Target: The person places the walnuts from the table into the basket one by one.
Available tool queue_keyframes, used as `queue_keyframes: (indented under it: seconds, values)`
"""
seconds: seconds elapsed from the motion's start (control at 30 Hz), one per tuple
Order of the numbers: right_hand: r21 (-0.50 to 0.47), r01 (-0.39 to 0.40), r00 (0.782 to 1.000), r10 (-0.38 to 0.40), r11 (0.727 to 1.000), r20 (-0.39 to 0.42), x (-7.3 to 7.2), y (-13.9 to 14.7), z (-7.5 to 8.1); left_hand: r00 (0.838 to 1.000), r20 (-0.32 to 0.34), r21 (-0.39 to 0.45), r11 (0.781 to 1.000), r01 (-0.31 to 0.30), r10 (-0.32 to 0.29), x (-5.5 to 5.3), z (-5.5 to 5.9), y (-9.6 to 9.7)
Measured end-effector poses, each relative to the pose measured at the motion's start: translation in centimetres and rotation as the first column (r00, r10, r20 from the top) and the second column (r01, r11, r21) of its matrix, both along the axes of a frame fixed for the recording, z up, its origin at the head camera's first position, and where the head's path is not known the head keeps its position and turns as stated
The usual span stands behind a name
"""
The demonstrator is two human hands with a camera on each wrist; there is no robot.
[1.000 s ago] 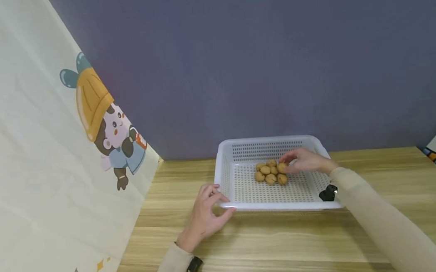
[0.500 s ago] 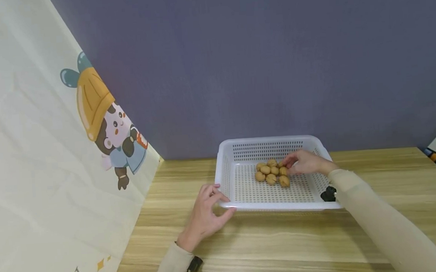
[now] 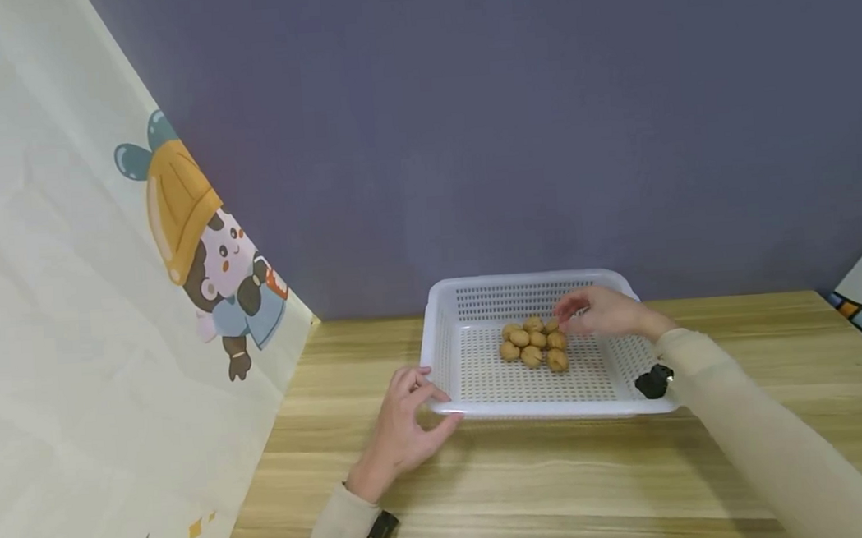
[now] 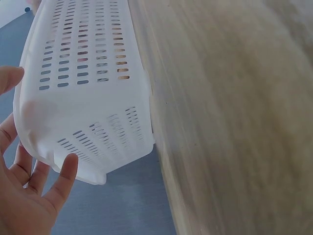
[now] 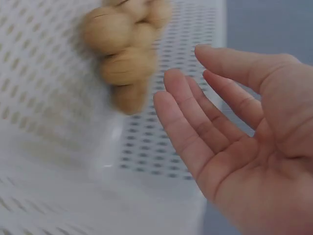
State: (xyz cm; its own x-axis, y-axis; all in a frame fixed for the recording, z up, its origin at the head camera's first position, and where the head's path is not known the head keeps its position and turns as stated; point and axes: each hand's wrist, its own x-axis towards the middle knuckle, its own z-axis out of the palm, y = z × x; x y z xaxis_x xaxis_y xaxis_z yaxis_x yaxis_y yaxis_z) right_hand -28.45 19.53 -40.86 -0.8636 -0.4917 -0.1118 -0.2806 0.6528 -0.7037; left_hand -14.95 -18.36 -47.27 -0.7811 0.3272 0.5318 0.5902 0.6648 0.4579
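Observation:
A white perforated plastic basket stands on the table, holding several walnuts bunched near its middle. My left hand grips the near left corner of the basket, thumb at the front rim and fingers at the left side. In the left wrist view its fingers spread round the basket's outer corner. My right hand hovers inside the basket, just right of the walnuts. From the right wrist, that hand shows loosely bent fingers with nothing between them, apart from the blurred walnuts.
The wood-grain table extends in front of the basket and to both sides. A dark blue-grey wall rises right behind it. At the left hangs a pale sheet with a cartoon figure. A black wrist device sits on the left sleeve.
At the right side of the bunch, my right hand has touched and shifted walnuts, then lifted slightly away. One front walnut has rolled a little nearer. The left hand stays at the corner.

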Motion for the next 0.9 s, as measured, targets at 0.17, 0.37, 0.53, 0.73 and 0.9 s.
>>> queue_keyframes:
  seconds: [0.17, 0.37, 0.53, 0.73, 0.9]
  values:
    - [-0.011, -0.005, 0.995, 0.004, 1.000, -0.101, 2.3, 0.5, 3.3, 1.000, 0.012, 0.004, 1.000, 0.003, -0.003, 0.0, -0.2, 0.1]
    - [-0.090, 0.050, 0.977, -0.068, 0.995, -0.203, 6.8, 0.9, 5.1, 1.000, 0.005, 0.016, 1.000, 0.018, -0.018, -0.2, -0.1, 0.5]
    - [-0.212, 0.146, 0.949, -0.197, 0.966, -0.247, 11.2, 1.1, 4.1, 0.999, 0.026, 0.000, 1.000, 0.029, -0.029, -0.2, 0.3, 0.5]
    - [-0.367, 0.221, 0.884, -0.345, 0.903, -0.317, 14.6, 1.7, 2.1, 0.996, 0.084, -0.088, 0.995, 0.049, -0.041, 1.2, 2.1, -0.6]
    - [-0.372, 0.284, 0.780, -0.439, 0.884, -0.446, 15.3, 3.1, 1.3, 0.989, 0.128, -0.174, 0.983, -0.049, 0.072, 2.7, 4.0, -2.0]
